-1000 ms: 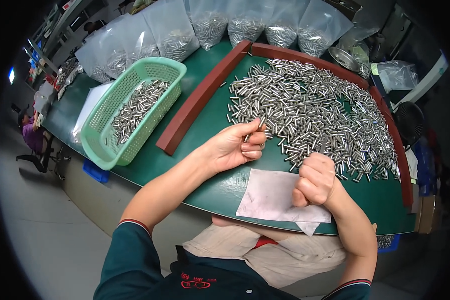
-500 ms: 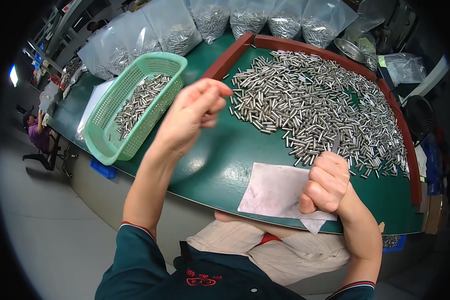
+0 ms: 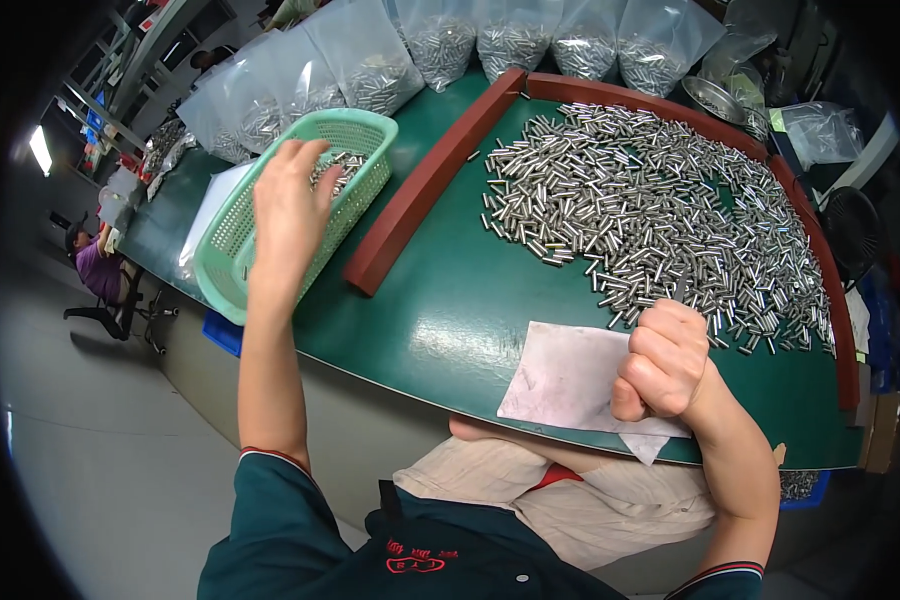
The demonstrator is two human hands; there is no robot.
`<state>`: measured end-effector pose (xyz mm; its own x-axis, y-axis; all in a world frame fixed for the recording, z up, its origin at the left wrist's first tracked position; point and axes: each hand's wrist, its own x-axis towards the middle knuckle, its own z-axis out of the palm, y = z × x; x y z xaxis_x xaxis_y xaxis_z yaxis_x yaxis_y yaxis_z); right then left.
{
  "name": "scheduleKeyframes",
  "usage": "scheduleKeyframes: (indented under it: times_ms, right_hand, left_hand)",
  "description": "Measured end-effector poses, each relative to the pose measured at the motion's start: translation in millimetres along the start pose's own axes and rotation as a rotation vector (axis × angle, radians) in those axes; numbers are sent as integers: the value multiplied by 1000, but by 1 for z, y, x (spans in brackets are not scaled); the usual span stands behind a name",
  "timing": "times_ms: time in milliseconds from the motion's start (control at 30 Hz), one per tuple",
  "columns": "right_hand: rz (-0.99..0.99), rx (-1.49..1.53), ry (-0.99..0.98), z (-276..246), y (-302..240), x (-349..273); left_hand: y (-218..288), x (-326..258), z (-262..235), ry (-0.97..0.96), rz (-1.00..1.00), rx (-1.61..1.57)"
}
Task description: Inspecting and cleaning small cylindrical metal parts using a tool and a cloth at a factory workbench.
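Note:
My left hand (image 3: pixel 288 215) hovers over the green perforated plastic basket (image 3: pixel 382 165), its fingers bent but apart, and nothing shows between them. Short metal pins (image 3: pixel 345 172) lie inside the basket, partly hidden behind that hand. My right hand (image 3: pixel 665 360) is closed in a fist around a slim, dark grey metal tool (image 3: pixel 681 288); only its narrow tip sticks out above the fist, so its kind cannot be made out. Just beyond the fist spreads a wide heap of shiny metal pins (image 3: pixel 630 210). A stained white cloth or paper sheet (image 3: pixel 565 375) lies partly under the right hand.
Red-brown bars (image 3: pixel 425 190) border the heap on the green table (image 3: pixel 440 320). Clear bags of pins (image 3: pixel 510 45) line the back, near a round metal dish (image 3: pixel 715 100). At right stands a black fan (image 3: pixel 850 230). Far left, a person in purple (image 3: pixel 100 268) sits.
My left hand has moved left from beside the heap to above the basket, and its fingers have spread from a pinch. My right hand keeps its grip. The view has shifted slightly.

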<state>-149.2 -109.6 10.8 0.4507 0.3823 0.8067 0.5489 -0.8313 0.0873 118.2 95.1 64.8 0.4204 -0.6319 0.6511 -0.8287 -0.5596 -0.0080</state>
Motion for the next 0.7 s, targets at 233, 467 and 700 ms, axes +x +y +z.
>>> scheduleKeyframes:
  times_ms: [233, 467, 700]
  right_hand:
    - [29, 35, 39, 4, 0, 2]
    - [66, 29, 42, 5, 4, -2]
    - [91, 44, 38, 6, 9, -6]
  left_hand:
    - [59, 2, 68, -293, 407, -327]
    - [61, -3, 103, -306, 367, -373]
    - [61, -9, 90, -289, 319, -427]
